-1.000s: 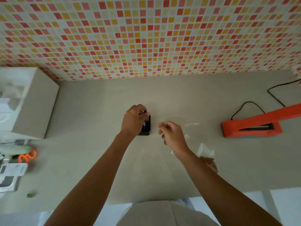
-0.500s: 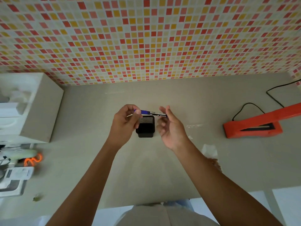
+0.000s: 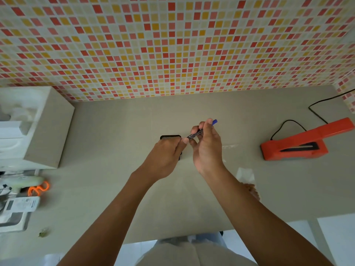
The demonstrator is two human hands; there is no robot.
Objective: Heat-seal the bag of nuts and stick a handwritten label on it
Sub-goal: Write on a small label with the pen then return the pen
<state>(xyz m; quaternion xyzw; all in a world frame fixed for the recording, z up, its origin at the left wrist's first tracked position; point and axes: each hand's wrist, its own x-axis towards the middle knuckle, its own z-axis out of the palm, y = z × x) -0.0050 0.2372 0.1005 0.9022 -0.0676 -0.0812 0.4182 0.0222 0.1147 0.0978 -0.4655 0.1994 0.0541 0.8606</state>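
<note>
A black marker pen [image 3: 196, 134] with a blue end is held above the grey table [image 3: 119, 169], tilted up to the right. My right hand [image 3: 208, 150] grips its barrel. The fingertips of my left hand [image 3: 165, 158] pinch its lower left end. Just behind my left hand stands a black mesh pen holder [image 3: 170, 137], partly covered by it. The clear bag of nuts [image 3: 247, 179] lies on the table to the right, mostly hidden by my right forearm. The orange heat sealer [image 3: 299, 144] sits at the far right.
The sealer's black cable [image 3: 317, 112] loops to the right wall. A white block [image 3: 44, 131] stands at the left. Below it lie orange-handled scissors [image 3: 38, 189], a pale green tool [image 3: 23, 182] and a white device [image 3: 17, 210]. The table's front edge is near my body.
My left hand lifted the pen out of the holder and passed it rightward. My right hand, open before, has closed on the barrel. The pen now tilts blue end up.
</note>
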